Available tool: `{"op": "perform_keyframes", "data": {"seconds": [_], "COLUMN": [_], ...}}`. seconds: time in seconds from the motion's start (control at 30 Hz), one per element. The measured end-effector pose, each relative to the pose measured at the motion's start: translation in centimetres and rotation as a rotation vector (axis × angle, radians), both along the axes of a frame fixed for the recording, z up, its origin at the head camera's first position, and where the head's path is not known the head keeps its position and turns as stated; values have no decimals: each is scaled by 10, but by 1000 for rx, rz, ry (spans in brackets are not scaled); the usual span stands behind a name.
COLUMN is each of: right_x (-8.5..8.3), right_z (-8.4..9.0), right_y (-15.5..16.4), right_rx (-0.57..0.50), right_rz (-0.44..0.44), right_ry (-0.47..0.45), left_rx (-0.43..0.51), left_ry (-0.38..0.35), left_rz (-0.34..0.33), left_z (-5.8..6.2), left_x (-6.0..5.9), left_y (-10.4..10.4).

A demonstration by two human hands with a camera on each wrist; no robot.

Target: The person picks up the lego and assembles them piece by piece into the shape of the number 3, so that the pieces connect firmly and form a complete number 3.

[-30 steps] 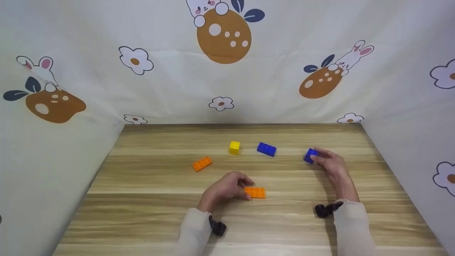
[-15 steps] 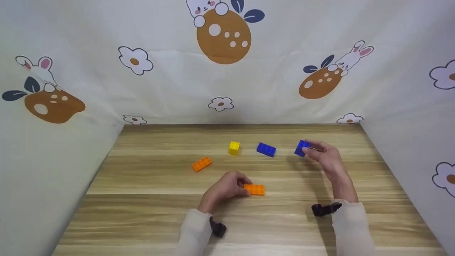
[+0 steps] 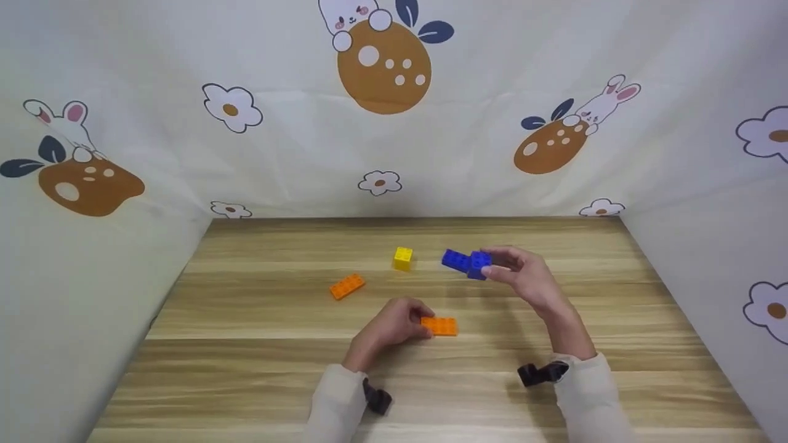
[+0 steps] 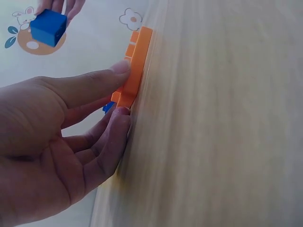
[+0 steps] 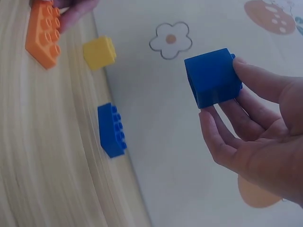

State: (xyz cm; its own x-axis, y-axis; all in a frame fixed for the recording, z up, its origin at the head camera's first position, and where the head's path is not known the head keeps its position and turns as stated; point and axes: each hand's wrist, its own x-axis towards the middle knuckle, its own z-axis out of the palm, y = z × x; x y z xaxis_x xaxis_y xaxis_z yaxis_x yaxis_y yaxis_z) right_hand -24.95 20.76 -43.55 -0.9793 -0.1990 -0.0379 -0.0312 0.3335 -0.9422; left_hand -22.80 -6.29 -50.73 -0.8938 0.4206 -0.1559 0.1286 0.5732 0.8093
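Between thumb and fingers, my right hand pinches a square blue building block, lifted above the table. In the right wrist view this blue block shows its smooth sides, the studs turned toward the palm. My left hand holds a flat orange building block by its left end, low over the table; in the left wrist view the thumb lies against the studded side of the orange block. Partly hidden behind the lifted block in the head view is a longer blue block on the table.
A small yellow block stands near the back middle of the wooden table. Left of it and nearer lies another flat orange block. Patterned cloth rises behind the table and along both sides.
My right hand has lifted the square blue block and carried it left, close to the longer blue block in the head view. The left hand has raised its orange block slightly.
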Motion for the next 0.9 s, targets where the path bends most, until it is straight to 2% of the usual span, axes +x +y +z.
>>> {"op": "perform_keyframes", "data": {"seconds": [0.23,0.43,0.6,0.77,0.9], "right_x": [6,8,8,7,5], "right_z": [0,-5,-12,-19,-23], "right_y": [-18,-27,-32,-35,-36], "right_rx": [-4,-17,-7,-12,-8], "right_rz": [69,119,180,213,229], "right_ry": [1,-25,-63,-66,-86], "left_rx": [4,3,1,1,-2], "left_ry": [-27,-19,-20,11,-10], "left_rz": [29,66,76,64,72], "left_z": [2,2,1,0,2], "left_x": [1,1,1,1,1], "left_y": [1,4,5,7,8]}}
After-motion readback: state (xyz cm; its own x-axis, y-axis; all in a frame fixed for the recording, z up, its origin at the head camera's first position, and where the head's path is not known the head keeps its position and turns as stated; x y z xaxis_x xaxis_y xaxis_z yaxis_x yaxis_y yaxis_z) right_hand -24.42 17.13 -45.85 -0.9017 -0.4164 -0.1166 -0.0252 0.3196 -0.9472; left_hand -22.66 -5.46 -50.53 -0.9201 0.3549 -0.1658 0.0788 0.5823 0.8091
